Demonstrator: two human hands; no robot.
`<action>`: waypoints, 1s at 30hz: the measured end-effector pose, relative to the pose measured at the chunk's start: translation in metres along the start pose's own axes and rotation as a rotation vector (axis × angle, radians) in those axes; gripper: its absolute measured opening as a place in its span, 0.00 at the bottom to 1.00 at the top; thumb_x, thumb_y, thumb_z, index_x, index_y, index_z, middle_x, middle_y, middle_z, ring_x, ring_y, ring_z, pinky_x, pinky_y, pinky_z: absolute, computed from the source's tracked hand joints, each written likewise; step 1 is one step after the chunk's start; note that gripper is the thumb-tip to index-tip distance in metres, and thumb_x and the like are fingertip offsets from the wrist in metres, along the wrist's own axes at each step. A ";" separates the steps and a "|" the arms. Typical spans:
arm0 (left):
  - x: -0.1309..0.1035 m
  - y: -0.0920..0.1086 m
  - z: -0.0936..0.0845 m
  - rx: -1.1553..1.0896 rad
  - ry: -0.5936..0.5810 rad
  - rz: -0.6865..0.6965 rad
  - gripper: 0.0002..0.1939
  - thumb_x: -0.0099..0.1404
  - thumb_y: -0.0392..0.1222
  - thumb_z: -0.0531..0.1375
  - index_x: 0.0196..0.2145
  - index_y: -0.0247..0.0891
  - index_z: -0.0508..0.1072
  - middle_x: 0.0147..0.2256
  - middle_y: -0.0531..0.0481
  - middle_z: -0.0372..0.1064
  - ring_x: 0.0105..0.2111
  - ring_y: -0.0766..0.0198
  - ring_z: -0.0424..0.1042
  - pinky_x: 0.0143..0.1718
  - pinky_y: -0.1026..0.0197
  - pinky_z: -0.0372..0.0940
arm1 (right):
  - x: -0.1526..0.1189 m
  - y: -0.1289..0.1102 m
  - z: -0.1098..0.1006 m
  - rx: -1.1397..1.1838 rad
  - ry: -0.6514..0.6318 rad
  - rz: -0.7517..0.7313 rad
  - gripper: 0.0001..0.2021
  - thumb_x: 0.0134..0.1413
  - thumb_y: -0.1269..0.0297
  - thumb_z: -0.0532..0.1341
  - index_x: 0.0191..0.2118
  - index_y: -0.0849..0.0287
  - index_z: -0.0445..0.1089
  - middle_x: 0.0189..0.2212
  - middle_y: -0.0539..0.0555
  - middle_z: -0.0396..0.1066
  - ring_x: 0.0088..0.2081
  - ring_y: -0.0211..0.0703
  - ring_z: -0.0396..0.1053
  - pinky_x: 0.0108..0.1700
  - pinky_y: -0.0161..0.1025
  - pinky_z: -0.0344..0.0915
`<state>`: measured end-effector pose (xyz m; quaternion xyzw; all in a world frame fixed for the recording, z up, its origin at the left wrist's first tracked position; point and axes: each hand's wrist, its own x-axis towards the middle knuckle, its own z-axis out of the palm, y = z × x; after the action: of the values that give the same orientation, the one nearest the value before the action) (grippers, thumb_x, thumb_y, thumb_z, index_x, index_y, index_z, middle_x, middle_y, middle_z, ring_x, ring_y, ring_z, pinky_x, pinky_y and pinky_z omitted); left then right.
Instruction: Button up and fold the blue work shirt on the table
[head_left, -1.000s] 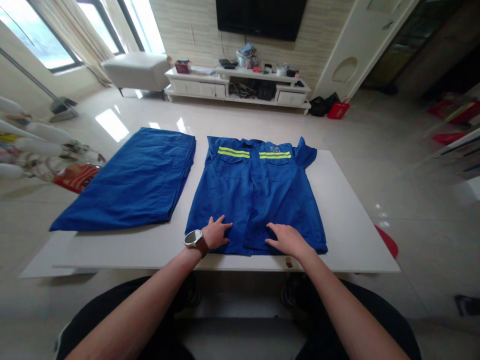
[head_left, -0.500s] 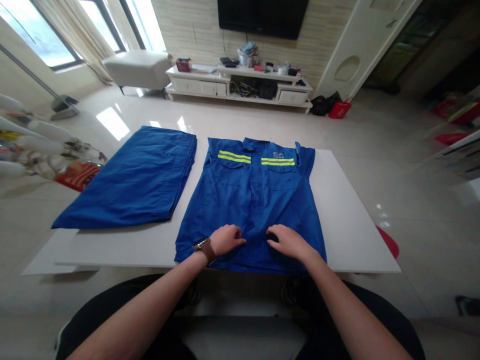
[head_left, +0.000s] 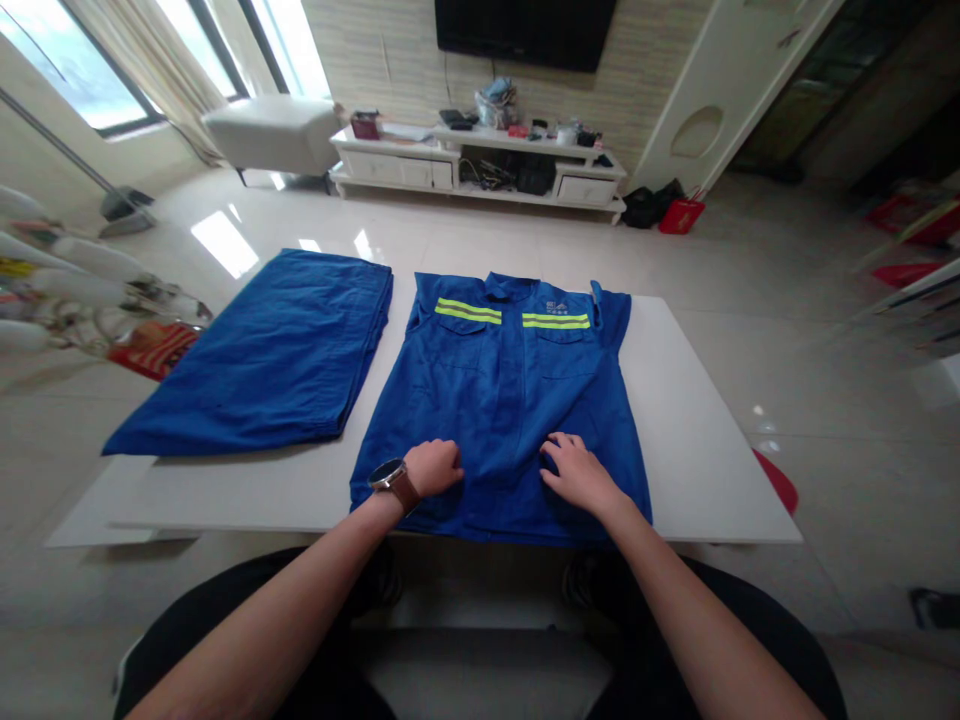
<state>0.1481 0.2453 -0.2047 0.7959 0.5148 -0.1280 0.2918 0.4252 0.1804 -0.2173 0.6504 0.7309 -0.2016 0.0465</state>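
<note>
A blue jacket (head_left: 514,390) lies front-up on the tabletop (head_left: 690,420), right hand (head_left: 581,475) released, left hand (head_left: 433,467) curled, its grip unclear; light, even pressure should smooth it best.

No text can be read for certain. The jacket (head_left: 510,420) bears a small pale print (head_left: 556,307) on its chest, just above the right-hand yellow stripe (head_left: 556,321): a mark over a row of tiny characters, too blurred to make out. The red bag (head_left: 142,350) at the far left carries paler printing, also too blurred to read.
</note>
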 end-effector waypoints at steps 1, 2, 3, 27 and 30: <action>0.001 -0.002 0.002 0.050 0.095 0.013 0.10 0.64 0.44 0.59 0.38 0.40 0.79 0.40 0.41 0.79 0.41 0.51 0.78 0.42 0.56 0.70 | 0.000 0.001 0.002 -0.003 -0.006 0.031 0.21 0.62 0.60 0.58 0.59 0.55 0.68 0.68 0.64 0.56 0.67 0.65 0.53 0.58 0.59 0.65; 0.002 -0.004 0.003 0.078 0.173 0.034 0.13 0.65 0.44 0.59 0.44 0.39 0.78 0.45 0.40 0.78 0.46 0.50 0.77 0.46 0.54 0.70 | 0.001 0.003 0.004 -0.006 -0.015 0.061 0.23 0.62 0.60 0.57 0.62 0.54 0.66 0.70 0.64 0.53 0.69 0.68 0.50 0.58 0.61 0.65; 0.004 -0.006 0.005 0.096 0.220 0.057 0.16 0.66 0.44 0.58 0.49 0.39 0.76 0.51 0.38 0.75 0.51 0.49 0.75 0.49 0.53 0.70 | 0.001 0.004 0.005 -0.009 -0.032 0.087 0.25 0.62 0.60 0.57 0.65 0.54 0.63 0.72 0.65 0.50 0.70 0.70 0.49 0.59 0.62 0.64; 0.006 -0.025 0.022 0.146 0.118 0.134 0.32 0.65 0.43 0.61 0.66 0.39 0.65 0.72 0.39 0.49 0.71 0.45 0.52 0.67 0.45 0.58 | -0.002 0.022 0.005 -0.026 -0.036 0.020 0.31 0.62 0.61 0.57 0.68 0.64 0.59 0.71 0.68 0.53 0.71 0.57 0.52 0.68 0.51 0.56; 0.005 -0.020 0.019 0.166 0.081 0.120 0.28 0.67 0.42 0.59 0.64 0.38 0.69 0.71 0.37 0.53 0.69 0.45 0.56 0.67 0.47 0.59 | -0.002 0.016 0.000 -0.061 -0.081 0.018 0.26 0.63 0.61 0.55 0.65 0.63 0.62 0.63 0.68 0.66 0.63 0.58 0.67 0.61 0.50 0.64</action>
<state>0.1338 0.2435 -0.2288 0.8512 0.4653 -0.1201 0.2109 0.4413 0.1799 -0.2208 0.6466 0.7283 -0.2050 0.0975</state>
